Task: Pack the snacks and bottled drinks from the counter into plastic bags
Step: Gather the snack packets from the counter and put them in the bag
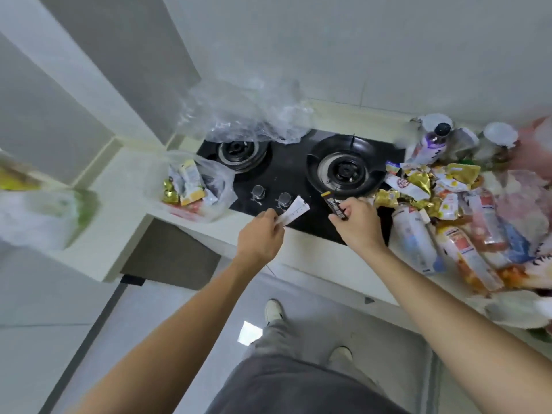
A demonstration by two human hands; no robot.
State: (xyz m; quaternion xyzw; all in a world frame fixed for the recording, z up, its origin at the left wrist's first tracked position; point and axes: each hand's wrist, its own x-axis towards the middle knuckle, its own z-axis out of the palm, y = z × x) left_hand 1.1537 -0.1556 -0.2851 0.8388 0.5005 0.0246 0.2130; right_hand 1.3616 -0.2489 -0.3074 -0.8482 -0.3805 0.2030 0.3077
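Left hand [263,231] pinches a white packet [294,210]; right hand [357,219] grips a dark stick packet [334,206].

Both bare arms reach forward, the left hand [263,231] pinching a white packet [294,211] between thumb and fingers, the right hand [357,222] gripping a dark stick packet [334,206], knuckles up.

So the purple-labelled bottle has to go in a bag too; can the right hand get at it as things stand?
Probably not yet: the right hand already holds a dark snack stick, and the purple-labelled bottle stands beyond the snack pile.
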